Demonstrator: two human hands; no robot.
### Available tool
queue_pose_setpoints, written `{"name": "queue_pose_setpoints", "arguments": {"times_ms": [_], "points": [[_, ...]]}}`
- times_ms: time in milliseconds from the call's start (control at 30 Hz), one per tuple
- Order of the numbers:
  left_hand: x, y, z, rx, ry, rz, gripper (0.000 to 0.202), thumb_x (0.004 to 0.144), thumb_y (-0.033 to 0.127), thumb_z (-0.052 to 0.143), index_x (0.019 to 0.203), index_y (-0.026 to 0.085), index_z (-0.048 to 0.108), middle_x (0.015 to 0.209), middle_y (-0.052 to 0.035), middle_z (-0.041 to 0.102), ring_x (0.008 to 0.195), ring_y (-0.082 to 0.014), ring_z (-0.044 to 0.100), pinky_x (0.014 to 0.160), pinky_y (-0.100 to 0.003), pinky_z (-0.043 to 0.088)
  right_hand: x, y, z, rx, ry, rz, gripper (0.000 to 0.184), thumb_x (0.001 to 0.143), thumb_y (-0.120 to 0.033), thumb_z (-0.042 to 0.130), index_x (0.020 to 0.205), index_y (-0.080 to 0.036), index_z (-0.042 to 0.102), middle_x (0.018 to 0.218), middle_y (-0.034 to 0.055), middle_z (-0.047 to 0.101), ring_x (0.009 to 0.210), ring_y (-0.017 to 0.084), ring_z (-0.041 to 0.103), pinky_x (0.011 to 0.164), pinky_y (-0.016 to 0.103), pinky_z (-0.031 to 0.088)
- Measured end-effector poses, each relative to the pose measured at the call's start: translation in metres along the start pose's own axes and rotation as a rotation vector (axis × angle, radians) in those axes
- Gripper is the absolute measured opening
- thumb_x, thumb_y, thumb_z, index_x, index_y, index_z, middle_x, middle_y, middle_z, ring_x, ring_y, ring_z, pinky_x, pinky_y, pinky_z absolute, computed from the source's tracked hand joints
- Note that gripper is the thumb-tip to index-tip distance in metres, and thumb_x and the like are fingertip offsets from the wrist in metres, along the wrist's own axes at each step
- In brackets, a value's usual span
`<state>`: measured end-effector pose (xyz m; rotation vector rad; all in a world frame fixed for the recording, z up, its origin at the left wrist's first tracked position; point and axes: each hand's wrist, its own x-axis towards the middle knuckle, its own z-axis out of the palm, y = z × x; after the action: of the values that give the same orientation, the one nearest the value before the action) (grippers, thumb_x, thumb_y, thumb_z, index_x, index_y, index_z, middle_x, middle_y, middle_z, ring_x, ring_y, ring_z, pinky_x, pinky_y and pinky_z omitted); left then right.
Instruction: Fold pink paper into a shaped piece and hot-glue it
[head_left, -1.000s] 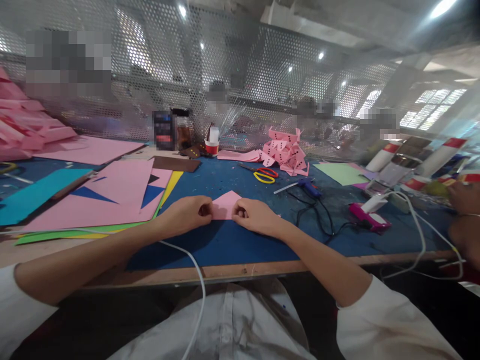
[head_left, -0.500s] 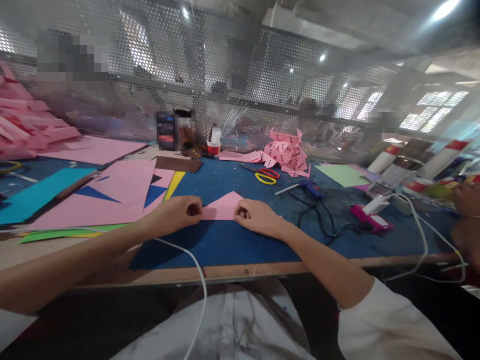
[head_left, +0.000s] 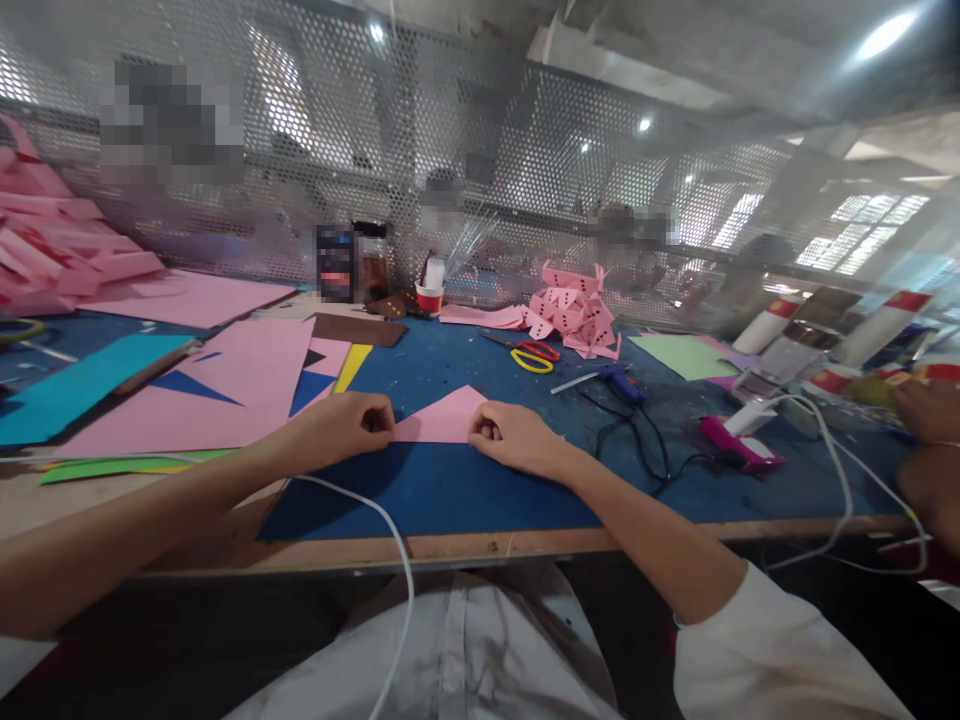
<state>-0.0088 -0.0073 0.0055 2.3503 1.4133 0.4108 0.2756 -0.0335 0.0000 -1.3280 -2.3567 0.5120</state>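
A pink paper triangle point(head_left: 442, 418) lies on the blue table mat point(head_left: 465, 490), its peak pointing away from me. My left hand point(head_left: 352, 428) is closed at its left corner, thumb and forefinger pinched on the paper. At the right end, my right hand point(head_left: 517, 435) has curled fingers pressed on the paper and hides that corner. Beyond the triangle lie scissors point(head_left: 534, 357) with red and yellow handles. A blue glue gun point(head_left: 622, 384) rests to the right of them.
Large pink sheets point(head_left: 187, 390) with cut-outs lie at left, beside a teal sheet point(head_left: 90, 385). Folded pink pieces with dark dots point(head_left: 574, 310) are heaped at the back. A white cable point(head_left: 390, 520) crosses the table's front edge. Another person's hand point(head_left: 930, 410) is at far right.
My left hand has slid slightly left along the triangle's lower edge, uncovering more of the paper. My right hand stays almost where it was.
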Motion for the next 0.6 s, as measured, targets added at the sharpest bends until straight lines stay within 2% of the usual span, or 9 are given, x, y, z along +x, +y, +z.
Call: {"name": "queue_pose_setpoints", "arguments": {"times_ms": [367,600], "points": [[-0.005,0.009,-0.002,0.056,0.01,-0.033,0.015,0.077,0.035,0.057,0.076,0.023,0.066,0.071,0.0015,0.069,0.067,-0.018,0.061,0.061,-0.027,0.039,-0.001,-0.002,-0.001,0.005,-0.001,-0.004,0.008,0.086,-0.02,0.061,0.088,-0.018,0.068,0.085,0.0008,0.068,0.072,0.011,0.057,0.064,0.023,0.035],[-0.009,0.017,0.002,0.131,0.085,-0.01,0.013,0.076,0.032,0.055,0.074,0.023,0.063,0.074,-0.0006,0.069,0.068,-0.0189,0.061,0.061,-0.028,0.037,-0.001,0.0,0.0,0.005,0.013,-0.005,0.007,0.085,-0.02,0.062,0.088,-0.018,0.068,0.085,0.0003,0.068,0.072,0.011,0.057,0.065,0.023,0.035]]}}
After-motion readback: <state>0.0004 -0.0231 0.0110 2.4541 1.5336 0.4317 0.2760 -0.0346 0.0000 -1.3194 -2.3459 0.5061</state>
